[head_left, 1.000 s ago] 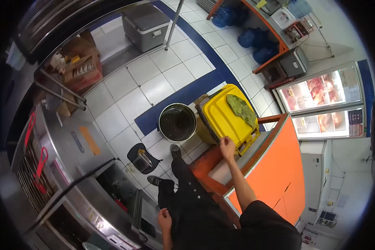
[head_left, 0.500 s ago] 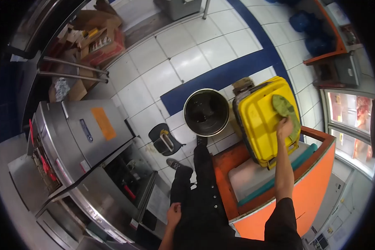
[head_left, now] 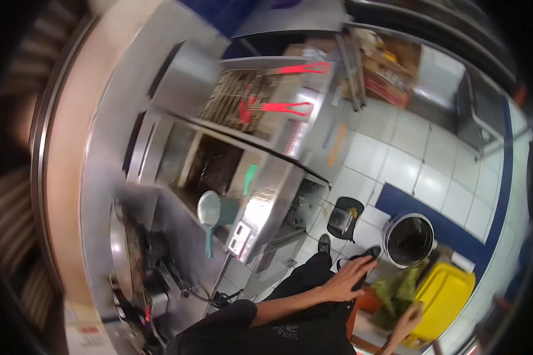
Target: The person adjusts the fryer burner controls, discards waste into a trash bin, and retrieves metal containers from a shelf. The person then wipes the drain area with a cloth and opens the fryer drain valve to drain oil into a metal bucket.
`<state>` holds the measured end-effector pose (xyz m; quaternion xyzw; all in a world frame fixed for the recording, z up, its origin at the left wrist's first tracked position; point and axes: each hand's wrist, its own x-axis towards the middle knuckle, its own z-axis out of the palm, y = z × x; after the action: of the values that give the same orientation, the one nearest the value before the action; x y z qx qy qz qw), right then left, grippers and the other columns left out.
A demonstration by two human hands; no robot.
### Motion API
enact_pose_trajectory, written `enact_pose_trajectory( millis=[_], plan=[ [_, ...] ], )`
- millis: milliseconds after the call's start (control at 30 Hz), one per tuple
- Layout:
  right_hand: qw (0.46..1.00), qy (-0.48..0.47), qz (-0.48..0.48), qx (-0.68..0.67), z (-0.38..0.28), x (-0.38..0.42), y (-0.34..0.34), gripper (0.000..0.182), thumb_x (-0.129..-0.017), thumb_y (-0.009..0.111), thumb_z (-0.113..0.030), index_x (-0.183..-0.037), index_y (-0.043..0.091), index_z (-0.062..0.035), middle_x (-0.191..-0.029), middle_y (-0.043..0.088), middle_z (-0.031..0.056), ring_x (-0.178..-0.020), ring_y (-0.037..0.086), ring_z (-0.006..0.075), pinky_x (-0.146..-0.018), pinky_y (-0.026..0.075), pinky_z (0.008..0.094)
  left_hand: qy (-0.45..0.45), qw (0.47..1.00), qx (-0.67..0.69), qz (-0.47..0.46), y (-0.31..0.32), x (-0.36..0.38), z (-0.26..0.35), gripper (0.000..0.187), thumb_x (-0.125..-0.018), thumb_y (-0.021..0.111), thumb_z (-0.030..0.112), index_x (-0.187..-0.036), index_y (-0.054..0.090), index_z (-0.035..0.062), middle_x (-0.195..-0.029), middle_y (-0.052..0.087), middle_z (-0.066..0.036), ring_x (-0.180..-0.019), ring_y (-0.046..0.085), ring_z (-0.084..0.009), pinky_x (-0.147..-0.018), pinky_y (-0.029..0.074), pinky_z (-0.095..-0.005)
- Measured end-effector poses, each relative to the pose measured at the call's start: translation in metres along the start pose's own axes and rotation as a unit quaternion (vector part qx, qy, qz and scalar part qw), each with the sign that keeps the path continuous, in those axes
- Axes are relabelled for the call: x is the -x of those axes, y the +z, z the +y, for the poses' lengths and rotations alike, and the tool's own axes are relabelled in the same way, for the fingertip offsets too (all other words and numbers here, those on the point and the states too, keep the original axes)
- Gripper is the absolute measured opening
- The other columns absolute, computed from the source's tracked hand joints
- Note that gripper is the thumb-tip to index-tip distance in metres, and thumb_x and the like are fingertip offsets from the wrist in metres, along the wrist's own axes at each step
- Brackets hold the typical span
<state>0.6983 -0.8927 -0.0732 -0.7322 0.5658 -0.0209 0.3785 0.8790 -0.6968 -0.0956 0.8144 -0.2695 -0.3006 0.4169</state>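
My left hand is stretched out in front of my body, fingers apart and holding nothing. Below and to its right, my right hand has its fingers closed on a green cloth, which hangs loosely between the two hands. The yellow lid of a bin lies just right of my right hand. Beyond the cloth stands a round bucket with dark contents.
A small black container sits on the tiled floor near my shoes. At the left are a fryer with red-handled tools, a pale ladle and a pan. Cardboard boxes stand at the back.
The view has swung left, towards the fryer and stove. The green cloth has left the yellow lid and is lifted in my right hand. My left hand has come up and opened.
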Motion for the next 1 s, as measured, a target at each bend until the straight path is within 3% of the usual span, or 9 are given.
enact_pose_trajectory(
  millis=[200, 300, 367, 433, 500, 567, 733, 900, 1000],
  plan=[
    [0.984, -0.132, -0.119, -0.028, -0.113, 0.083, 0.038, 0.039, -0.092, 0.063, -0.012, -0.124, 0.053, 0.006, -0.117, 0.058, 0.0185, -0.115, 0.052, 0.0267, -0.103, 0.036, 0.037, 0.038, 0.986, -0.067, -0.148, -0.058, 0.018, -0.015, 0.052, -0.077, 0.072, 0.019, -0.124, 0.054, 0.0068, -0.14, 0.043, -0.014, -0.14, 0.03, -0.0315, -0.116, 0.008, -0.0605],
    [0.961, -0.162, -0.212, -0.077, -0.104, 0.053, 0.052, 0.035, -0.09, 0.064, -0.01, -0.119, 0.054, 0.0064, -0.112, 0.058, 0.0174, -0.107, 0.053, 0.0238, -0.097, 0.04, 0.0362, -0.092, 0.984, 0.093, -0.12, -0.092, 0.046, -0.025, 0.034, -0.088, 0.064, 0.029, -0.105, 0.06, 0.0011, -0.083, 0.064, -0.021, -0.086, 0.064, -0.0377, -0.081, 0.049, -0.0485],
    [0.972, -0.191, -0.129, -0.052, -0.086, 0.051, 0.091, 0.036, -0.091, 0.063, -0.013, -0.118, 0.053, 0.008, -0.109, 0.058, 0.0164, -0.109, 0.053, 0.0269, -0.095, 0.041, 0.0389, -0.016, 0.995, 0.098, -0.032, -0.087, 0.066, -0.033, 0.036, -0.092, 0.06, 0.034, -0.102, 0.059, -0.0008, -0.064, 0.058, -0.022, -0.067, 0.061, -0.0425, -0.062, 0.046, -0.0482],
    [0.902, -0.356, 0.216, 0.116, -0.051, 0.046, 0.141, 0.032, -0.09, 0.062, -0.016, -0.113, 0.055, 0.0052, -0.094, 0.059, 0.0109, -0.086, 0.053, 0.0197, -0.082, 0.046, 0.034, -0.004, 0.99, 0.141, -0.004, -0.087, 0.07, -0.035, 0.036, -0.091, 0.06, 0.035, -0.1, 0.059, -0.0003, -0.069, 0.06, -0.023, -0.07, 0.061, -0.0433, -0.064, 0.047, -0.0486],
    [0.983, -0.096, -0.15, -0.034, -0.04, 0.055, 0.158, 0.038, -0.092, 0.06, -0.024, -0.117, 0.055, 0.0038, -0.105, 0.061, 0.0131, -0.094, 0.058, 0.0229, -0.087, 0.047, 0.036, -0.015, 0.985, 0.173, -0.005, -0.077, 0.072, -0.045, 0.038, -0.092, 0.06, 0.035, -0.099, 0.058, -0.0022, -0.075, 0.061, -0.026, -0.073, 0.061, -0.0433, -0.063, 0.046, -0.0489],
    [0.808, 0.259, -0.264, -0.459, -0.007, 0.081, 0.186, 0.04, -0.092, 0.059, -0.028, -0.12, 0.056, 0.0013, -0.113, 0.063, 0.0145, -0.101, 0.061, 0.0268, -0.089, 0.048, 0.0394, -0.019, 0.971, 0.229, -0.071, -0.085, 0.074, -0.046, 0.036, -0.092, 0.06, 0.032, -0.1, 0.057, -0.0028, -0.077, 0.06, -0.025, -0.071, 0.059, -0.0427, -0.062, 0.043, -0.0477],
    [0.807, 0.244, -0.352, -0.406, -0.034, 0.1, 0.129, 0.04, -0.091, 0.059, -0.027, -0.121, 0.056, -0.0003, -0.115, 0.063, 0.0138, -0.103, 0.061, 0.0271, -0.09, 0.048, 0.0403, 0.09, 0.882, 0.216, -0.409, -0.163, 0.07, -0.007, 0.044, -0.089, 0.063, 0.038, -0.096, 0.059, -0.0057, -0.078, 0.062, -0.016, -0.075, 0.063, -0.0223, -0.064, 0.045, -0.041],
    [0.851, 0.096, -0.394, -0.334, -0.078, 0.081, 0.079, 0.04, -0.09, 0.059, -0.025, -0.122, 0.056, -0.0019, -0.118, 0.062, 0.0131, -0.105, 0.061, 0.0274, -0.09, 0.049, 0.0412, 0.08, 0.861, 0.378, -0.332, -0.212, 0.081, 0.007, 0.054, -0.09, 0.063, 0.044, -0.121, 0.058, -0.001, -0.108, 0.063, -0.006, -0.096, 0.059, -0.013, -0.079, 0.048, -0.0291],
    [0.825, 0.092, -0.433, -0.351, -0.098, 0.087, 0.101, 0.037, -0.091, 0.058, -0.024, -0.121, 0.057, -0.0029, -0.119, 0.062, 0.0121, -0.107, 0.061, 0.0269, -0.092, 0.049, 0.041, -0.015, 0.722, 0.64, -0.263, -0.22, 0.089, -0.026, 0.043, -0.094, 0.06, 0.038, -0.119, 0.06, 0.0018, -0.12, 0.061, -0.006, -0.098, 0.059, -0.0151, -0.084, 0.048, -0.0296]
  ],
)
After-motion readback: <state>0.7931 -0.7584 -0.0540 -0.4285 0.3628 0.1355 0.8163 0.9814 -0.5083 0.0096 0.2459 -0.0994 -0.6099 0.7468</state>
